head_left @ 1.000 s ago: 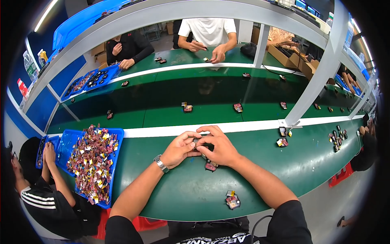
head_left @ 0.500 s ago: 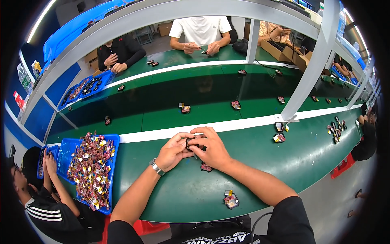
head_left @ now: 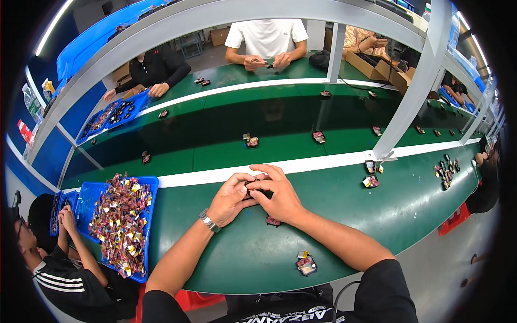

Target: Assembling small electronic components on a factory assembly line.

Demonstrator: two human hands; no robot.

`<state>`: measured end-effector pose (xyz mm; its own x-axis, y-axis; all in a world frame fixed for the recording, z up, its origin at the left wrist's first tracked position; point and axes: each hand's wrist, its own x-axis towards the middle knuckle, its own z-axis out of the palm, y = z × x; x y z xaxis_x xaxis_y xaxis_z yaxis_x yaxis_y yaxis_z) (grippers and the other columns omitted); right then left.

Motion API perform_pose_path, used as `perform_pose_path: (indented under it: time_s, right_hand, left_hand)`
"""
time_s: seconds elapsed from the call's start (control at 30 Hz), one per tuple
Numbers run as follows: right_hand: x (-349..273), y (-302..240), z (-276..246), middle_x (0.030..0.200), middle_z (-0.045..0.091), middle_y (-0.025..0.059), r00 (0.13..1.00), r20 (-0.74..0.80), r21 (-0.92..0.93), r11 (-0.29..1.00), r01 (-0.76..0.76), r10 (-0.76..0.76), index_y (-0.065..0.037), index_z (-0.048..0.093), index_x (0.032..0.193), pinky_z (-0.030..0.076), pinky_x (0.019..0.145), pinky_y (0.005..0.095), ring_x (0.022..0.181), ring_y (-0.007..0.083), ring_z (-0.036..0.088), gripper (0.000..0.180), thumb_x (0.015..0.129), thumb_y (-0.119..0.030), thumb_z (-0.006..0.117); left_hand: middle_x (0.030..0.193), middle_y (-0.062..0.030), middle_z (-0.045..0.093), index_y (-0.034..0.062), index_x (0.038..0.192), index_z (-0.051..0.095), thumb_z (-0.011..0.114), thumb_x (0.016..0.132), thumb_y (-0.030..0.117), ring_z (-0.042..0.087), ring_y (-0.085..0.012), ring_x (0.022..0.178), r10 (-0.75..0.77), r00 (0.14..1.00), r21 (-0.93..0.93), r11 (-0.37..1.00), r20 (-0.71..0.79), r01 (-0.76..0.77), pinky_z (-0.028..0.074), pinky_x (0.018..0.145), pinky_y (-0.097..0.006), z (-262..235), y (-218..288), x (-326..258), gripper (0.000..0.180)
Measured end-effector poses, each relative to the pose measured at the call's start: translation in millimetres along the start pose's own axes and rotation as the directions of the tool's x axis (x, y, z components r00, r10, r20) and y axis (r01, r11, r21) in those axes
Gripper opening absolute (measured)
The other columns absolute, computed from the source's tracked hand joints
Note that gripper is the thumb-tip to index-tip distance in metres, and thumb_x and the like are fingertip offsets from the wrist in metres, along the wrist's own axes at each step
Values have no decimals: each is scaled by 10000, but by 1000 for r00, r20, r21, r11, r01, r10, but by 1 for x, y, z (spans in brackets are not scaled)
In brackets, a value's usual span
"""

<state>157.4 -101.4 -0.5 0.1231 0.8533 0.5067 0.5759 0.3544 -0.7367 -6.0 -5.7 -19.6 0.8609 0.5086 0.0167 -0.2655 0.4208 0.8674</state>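
Note:
My left hand (head_left: 228,202), with a metal watch on its wrist, and my right hand (head_left: 279,198) meet above the green bench. Between them they grip a small black housing (head_left: 251,183), mostly hidden by my fingers. Just below my right hand a small assembly (head_left: 273,220) with a red circuit board lies partly covered. Closer to the front edge rests another black housing (head_left: 307,265) with a board and a yellow-and-white piece beside it.
A blue tray (head_left: 152,215) heaped with small red boards stands at my left. Along the conveyor (head_left: 204,156) sit spaced housings. A grey post (head_left: 412,86) rises at right, near a cluster of housings (head_left: 446,172). Co-workers sit opposite and at my left.
Housings on the conveyor have shifted slightly right. My fingers have moved a little around the held housing. Across the bench, a dark-sleeved person's hand has moved left, toward the blue trays.

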Motion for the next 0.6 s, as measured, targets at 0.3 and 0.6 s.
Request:
perform_pose_path:
  time_s: [0.3,0.6]
  right_hand:
    - [1,-8,-3,1312,563,111,991,-75,-80,991,103,-109,-63,727,923,452,1003,414,1237,315,491,150,776,-50,704]
    - [1,0,2,1309,566,98,996,-81,52,998,42,-38,-85,732,915,447,1003,412,1241,308,488,145,780,-43,699]
  left_hand:
    - [1435,-138,478,109,1207,497,565,995,184,525,-240,1260,62,995,-92,994,84,-54,477,1030,-496,-2,-1,2,235]
    - [1454,-129,467,118,1237,482,557,1001,191,527,-224,1250,60,997,-109,993,57,-54,468,1030,-483,7,0,1,258]
